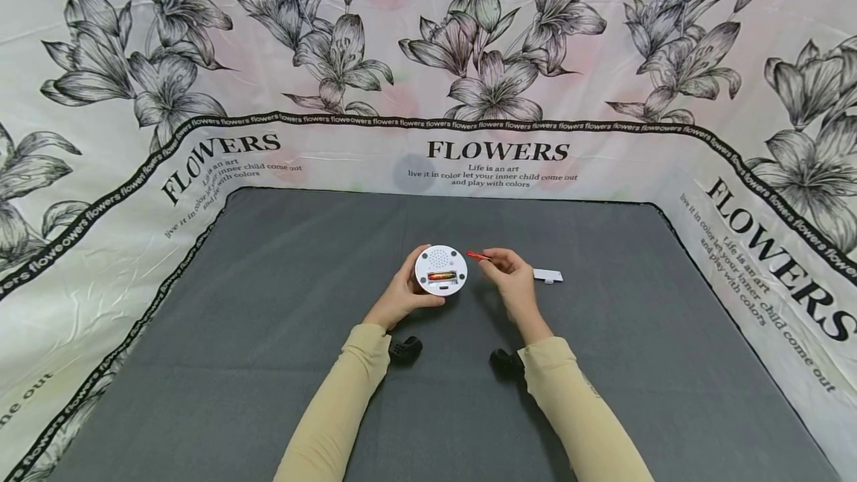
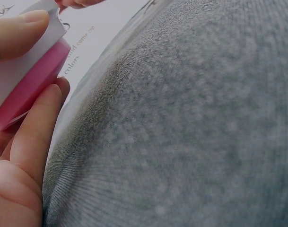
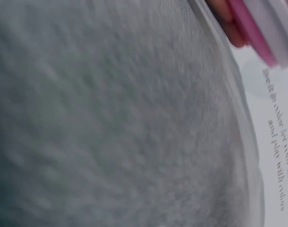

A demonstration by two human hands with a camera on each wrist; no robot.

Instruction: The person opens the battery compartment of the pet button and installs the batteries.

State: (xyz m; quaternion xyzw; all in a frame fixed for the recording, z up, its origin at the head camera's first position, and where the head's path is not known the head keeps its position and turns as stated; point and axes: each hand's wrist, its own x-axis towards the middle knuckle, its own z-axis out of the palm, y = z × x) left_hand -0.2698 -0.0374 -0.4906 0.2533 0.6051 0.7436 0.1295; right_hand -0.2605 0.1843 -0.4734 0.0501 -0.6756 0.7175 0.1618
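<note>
My left hand [image 1: 403, 291] holds a round white device [image 1: 450, 262] by its side, thumb below and fingers behind. Its underside faces me, showing a cluster of small holes, dark round feet and a battery slot with one orange-gold battery [image 1: 442, 276] in it. In the left wrist view the device's pink body [image 2: 32, 87] shows between thumb and fingers. Just right of the device, my right hand [image 1: 512, 280] pinches a slim red battery [image 1: 477, 255] between thumb and fingertips, apart from the slot. A white battery cover [image 1: 549, 275] lies on the cloth beyond the right hand.
Dark grey cloth [image 1: 268, 303] covers the table, edged by a white printed border [image 1: 355, 155] with flowers and lettering. Black wrist cameras [image 1: 405, 350] sit at both cuffs, under the wrists.
</note>
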